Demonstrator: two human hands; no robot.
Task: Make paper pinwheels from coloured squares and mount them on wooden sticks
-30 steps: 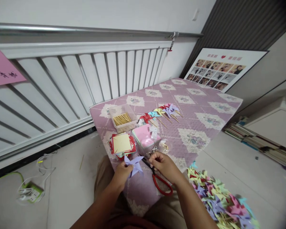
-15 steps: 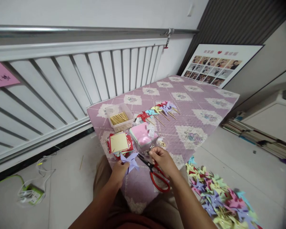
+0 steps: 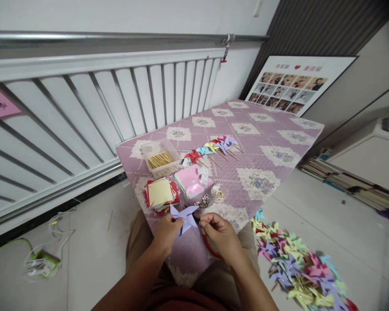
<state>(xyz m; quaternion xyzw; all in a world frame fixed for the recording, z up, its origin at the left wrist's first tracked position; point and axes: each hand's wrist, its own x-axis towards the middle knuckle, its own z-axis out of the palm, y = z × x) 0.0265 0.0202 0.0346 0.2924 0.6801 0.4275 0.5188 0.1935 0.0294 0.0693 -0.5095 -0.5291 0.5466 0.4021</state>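
Lavender paper pinwheel (image 3: 185,217), light, floppy, crease-prone, sits over the near edge of the quilted mattress (image 3: 272,142). Left hand (image 3: 166,232) pinches its lower blade; right hand (image 3: 221,233) closes at the centre, probably on a pin. Best held near the hub.

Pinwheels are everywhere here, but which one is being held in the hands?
The purple pinwheel, pinched by the left hand with the right hand beside it. The others lie in a row on the quilted table or heaped on the floor.
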